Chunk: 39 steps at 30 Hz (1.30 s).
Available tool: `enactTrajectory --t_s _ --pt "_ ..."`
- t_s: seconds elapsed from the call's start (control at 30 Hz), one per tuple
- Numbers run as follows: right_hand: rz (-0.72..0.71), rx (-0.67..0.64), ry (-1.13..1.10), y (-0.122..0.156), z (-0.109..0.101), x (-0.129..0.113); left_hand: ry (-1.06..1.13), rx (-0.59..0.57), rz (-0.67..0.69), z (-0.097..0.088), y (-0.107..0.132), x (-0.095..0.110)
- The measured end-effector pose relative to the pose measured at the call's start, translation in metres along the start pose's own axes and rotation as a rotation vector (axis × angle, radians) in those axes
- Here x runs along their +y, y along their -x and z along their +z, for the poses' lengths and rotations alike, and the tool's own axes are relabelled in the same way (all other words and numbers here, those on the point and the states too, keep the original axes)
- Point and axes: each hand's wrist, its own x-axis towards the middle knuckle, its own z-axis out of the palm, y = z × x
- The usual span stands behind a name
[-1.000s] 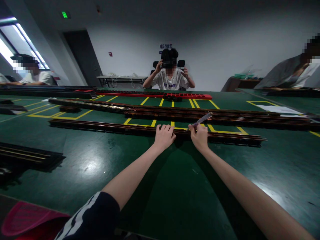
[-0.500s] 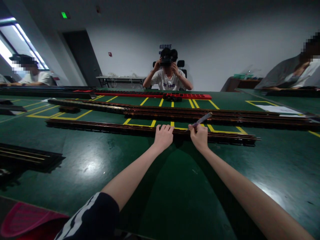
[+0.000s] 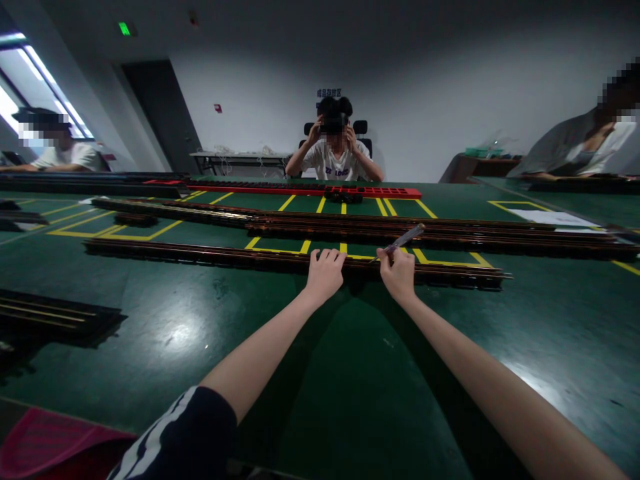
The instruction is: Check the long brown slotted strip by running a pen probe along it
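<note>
A long dark rail (image 3: 200,254) with copper-coloured strips lies across the green table (image 3: 350,373) in front of me. My left hand (image 3: 325,272) rests on its near edge, fingers curled over it. My right hand (image 3: 399,271) is just to the right on the same rail, closed round a slim clear-handled tool (image 3: 407,237) that points up and to the right. Both arms reach straight forward.
More long dark rails (image 3: 425,230) lie further back over yellow floor-style markings. A red rail (image 3: 370,192) lies before a seated person (image 3: 334,150) opposite. Other people sit at far left (image 3: 55,153) and far right (image 3: 590,147). Dark rails (image 3: 50,319) lie at left, papers (image 3: 550,218) at right.
The near rail has slid to the left under my hands; its right end now sits closer to my right hand. The person opposite keeps both hands raised to the head.
</note>
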Motion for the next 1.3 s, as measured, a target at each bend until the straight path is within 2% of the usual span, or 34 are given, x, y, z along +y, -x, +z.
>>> enactTrajectory --t_s 0.23,0.73,1.3 --pt "-0.013 -0.017 -0.004 0.0006 -0.0001 -0.0002 0.008 -0.040 -0.008 -0.0021 -0.0009 0.0005" --pt "-0.040 0.012 -0.028 -0.0003 -0.0002 -0.0029 0.045 -0.048 0.005 -0.0003 -0.0019 -0.0012" --pt "-0.017 -0.036 -0.060 0.0004 -0.0010 -0.0031 0.013 -0.027 0.026 0.0008 -0.0003 -0.0018"
